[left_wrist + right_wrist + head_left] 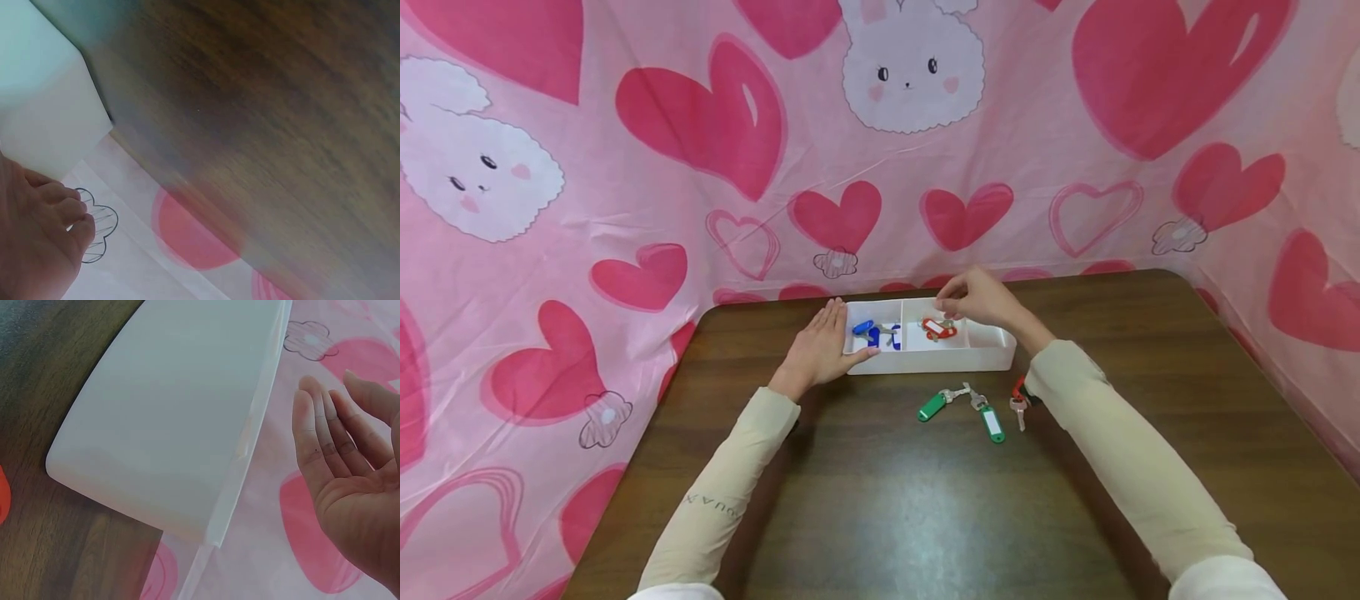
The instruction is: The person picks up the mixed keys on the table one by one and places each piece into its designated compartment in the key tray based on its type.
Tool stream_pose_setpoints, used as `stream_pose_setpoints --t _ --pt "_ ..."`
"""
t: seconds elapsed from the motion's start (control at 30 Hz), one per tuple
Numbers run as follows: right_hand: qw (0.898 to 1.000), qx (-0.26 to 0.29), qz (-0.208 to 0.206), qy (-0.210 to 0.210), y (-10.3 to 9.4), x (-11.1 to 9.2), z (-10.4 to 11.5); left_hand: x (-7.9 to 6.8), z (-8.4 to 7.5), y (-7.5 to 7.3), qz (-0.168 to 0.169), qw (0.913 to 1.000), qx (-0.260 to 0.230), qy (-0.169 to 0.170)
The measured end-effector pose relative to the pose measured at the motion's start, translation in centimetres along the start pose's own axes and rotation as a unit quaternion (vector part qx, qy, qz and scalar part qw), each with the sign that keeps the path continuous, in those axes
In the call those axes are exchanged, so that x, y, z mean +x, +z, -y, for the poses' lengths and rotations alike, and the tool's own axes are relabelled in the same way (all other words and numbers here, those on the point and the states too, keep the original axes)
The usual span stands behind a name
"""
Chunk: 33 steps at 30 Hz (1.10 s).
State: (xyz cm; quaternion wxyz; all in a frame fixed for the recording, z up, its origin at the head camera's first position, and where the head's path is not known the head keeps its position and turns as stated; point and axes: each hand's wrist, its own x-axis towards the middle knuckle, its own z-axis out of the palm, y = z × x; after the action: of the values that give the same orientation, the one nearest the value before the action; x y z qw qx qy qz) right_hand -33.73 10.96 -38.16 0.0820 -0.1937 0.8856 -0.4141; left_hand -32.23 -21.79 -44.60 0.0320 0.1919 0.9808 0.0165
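A white divided box [932, 360] stands near the table's back edge. Its left compartment holds several keys with blue tags [863, 327], and its middle one holds keys with red tags [937, 328]. My left hand [822, 346] rests against the box's left end, fingers extended and thumb along the front wall. Over the middle compartment hovers my right hand [981, 298]. The right wrist view shows its fingers [340, 440] loosely bent, thumb apart, holding nothing. The right compartment is partly hidden by my right wrist.
In front of the box lie two keys with green tags [933, 407]. A key with a red tag [1018, 403] lies by my right sleeve, which partly covers it and something dark green. Behind the brown table [880, 500] hangs a pink heart-print cloth [805, 125].
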Motion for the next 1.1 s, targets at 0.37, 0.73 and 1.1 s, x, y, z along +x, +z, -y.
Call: stream_pose_setpoints --t 0.37,0.73,1.1 --pt "1.0 -0.022 -0.01 -0.014 0.2 -1.2 0.3 0.1 0.0 -0.2 0.007 1.0 0.0 -0.002" --pt "0.999 -0.039 -0.022 -0.028 0.6 -2.6 0.6 0.0 0.0 0.0 0.006 1.0 -0.003 -0.002" --pt "0.998 -0.039 -0.01 -0.056 1.4 -4.2 1.6 0.0 0.1 0.0 0.0 1.0 -0.003 -0.002"
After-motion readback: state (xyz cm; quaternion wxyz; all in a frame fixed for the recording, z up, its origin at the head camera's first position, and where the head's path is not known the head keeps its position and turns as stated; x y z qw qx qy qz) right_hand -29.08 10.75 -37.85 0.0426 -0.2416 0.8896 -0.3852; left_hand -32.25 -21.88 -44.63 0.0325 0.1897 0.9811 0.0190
